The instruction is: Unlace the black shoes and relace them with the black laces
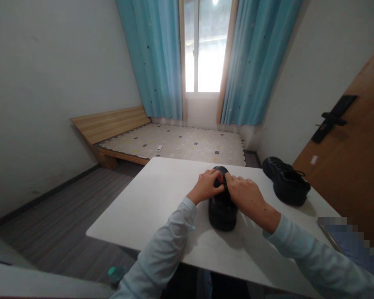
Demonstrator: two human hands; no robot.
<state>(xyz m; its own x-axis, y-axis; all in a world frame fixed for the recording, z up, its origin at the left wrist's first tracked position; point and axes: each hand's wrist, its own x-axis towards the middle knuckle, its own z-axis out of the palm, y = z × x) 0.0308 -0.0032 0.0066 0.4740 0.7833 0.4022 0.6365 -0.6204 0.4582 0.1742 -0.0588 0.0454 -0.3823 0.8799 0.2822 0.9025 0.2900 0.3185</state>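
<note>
A black lace-up shoe stands on the white table with its toe pointing away from me and its heel toward me. My left hand is at the shoe's lacing from the left, thumb and fingers bent together in a pinch on the shoelace. From the right, my right hand closes over the same lacing, its fingertips pressed in beside the left ones. Both hands cover most of the laces, so the strands show poorly. A second black shoe rests at the table's right, its lace end loose.
The white table spans the front. A dark flat object, partly pixelated, lies at its right edge. Beyond are a bed with a white remote, blue curtains and a wooden door. A green-capped bottle stands below left.
</note>
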